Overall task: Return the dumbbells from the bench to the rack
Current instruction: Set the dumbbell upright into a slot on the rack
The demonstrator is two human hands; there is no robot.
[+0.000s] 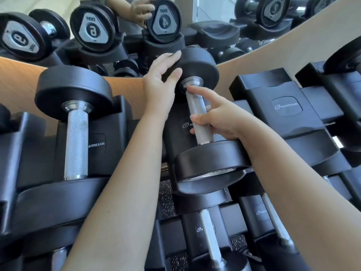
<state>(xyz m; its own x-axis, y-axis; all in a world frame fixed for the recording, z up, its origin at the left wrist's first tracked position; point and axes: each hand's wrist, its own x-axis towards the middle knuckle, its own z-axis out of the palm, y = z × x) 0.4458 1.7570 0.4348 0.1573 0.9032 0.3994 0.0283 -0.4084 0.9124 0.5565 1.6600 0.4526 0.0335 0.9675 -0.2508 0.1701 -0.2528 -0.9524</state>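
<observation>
A black dumbbell (201,112) with a knurled steel handle lies lengthwise over a black cradle of the rack (175,133), its far head near the mirror and its near head toward me. My right hand (218,118) wraps the handle, index finger stretched toward the far collar. My left hand (162,81) presses flat against the side of the far head, fingers spread over the rubber. The mirror above repeats that head, marked 4, with a hand on it.
Another dumbbell (76,122) rests in the cradle to the left. An empty Nautilus cradle (285,106) sits to the right. Lower rack tiers hold more dumbbells (211,241). A mirror (214,12) and wood panel (273,55) back the rack.
</observation>
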